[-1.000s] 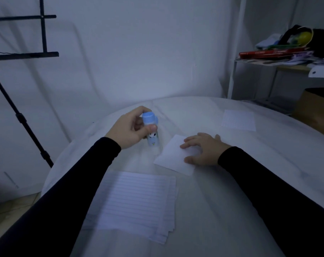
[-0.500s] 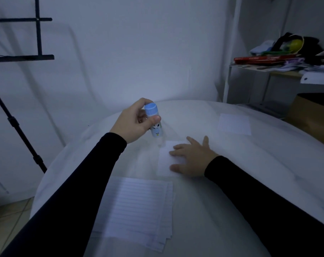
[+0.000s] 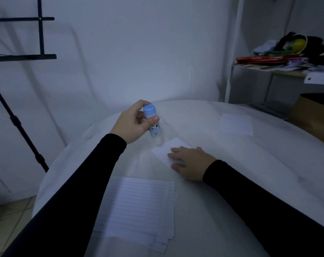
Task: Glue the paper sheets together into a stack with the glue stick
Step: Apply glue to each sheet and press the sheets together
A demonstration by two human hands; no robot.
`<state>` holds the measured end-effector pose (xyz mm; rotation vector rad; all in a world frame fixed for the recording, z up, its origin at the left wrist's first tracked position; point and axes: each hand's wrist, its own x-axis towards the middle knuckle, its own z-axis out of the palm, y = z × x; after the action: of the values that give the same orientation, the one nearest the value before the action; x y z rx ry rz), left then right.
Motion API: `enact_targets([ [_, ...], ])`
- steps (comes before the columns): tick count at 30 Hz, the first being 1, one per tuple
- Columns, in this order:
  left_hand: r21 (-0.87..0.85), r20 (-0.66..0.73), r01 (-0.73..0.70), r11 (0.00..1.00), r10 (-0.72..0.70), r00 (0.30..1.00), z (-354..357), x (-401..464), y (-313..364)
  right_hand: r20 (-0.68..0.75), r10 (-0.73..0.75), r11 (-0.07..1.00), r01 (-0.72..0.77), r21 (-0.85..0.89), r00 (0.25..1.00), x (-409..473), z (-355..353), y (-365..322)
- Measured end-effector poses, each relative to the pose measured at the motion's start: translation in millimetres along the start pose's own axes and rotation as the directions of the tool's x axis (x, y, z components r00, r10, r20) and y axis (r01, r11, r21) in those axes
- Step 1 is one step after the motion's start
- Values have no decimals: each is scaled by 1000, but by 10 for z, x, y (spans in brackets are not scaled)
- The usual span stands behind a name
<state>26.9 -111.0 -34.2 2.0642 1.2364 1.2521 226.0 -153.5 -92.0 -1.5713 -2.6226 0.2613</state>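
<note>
Near your edge of the table (image 3: 231, 210), the lined paper sheets (image 3: 135, 208) lie fanned: thin, floppy, best lifted by a corner. Mid-table, your right hand (image 3: 190, 165) presses flat on one sheet (image 3: 164, 150). Beyond, your left hand (image 3: 132, 125) grips the light, rigid glue stick (image 3: 152, 121) by its barrel.

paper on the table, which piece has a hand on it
The small blank sheet mid-table, with the right hand flat on it. The lined stack near the person and the single lined sheet farther back lie untouched.
</note>
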Motion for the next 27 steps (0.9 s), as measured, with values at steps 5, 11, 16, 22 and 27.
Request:
enact_targets([
  [5, -22, 14, 48, 999, -48, 999, 19, -3, -71, -3, -125, 928, 118, 354, 992, -86, -48, 260],
  [11, 57, 40, 47, 997, -50, 998, 215, 28, -142, -205, -148, 935, 205, 288, 967, -32, 90, 211],
  [16, 163, 30, 50, 985, -55, 998, 348, 95, -210, -183, -152, 944, 198, 265, 971, -31, 88, 221],
  [22, 204, 60, 61, 977, -75, 995, 411, 199, -247, -194, -175, 950, 218, 224, 965, 14, 88, 191],
  [27, 211, 76, 54, 976, -71, 995, 407, 212, -232, -209, -162, 958, 204, 203, 964, 37, 120, 181],
])
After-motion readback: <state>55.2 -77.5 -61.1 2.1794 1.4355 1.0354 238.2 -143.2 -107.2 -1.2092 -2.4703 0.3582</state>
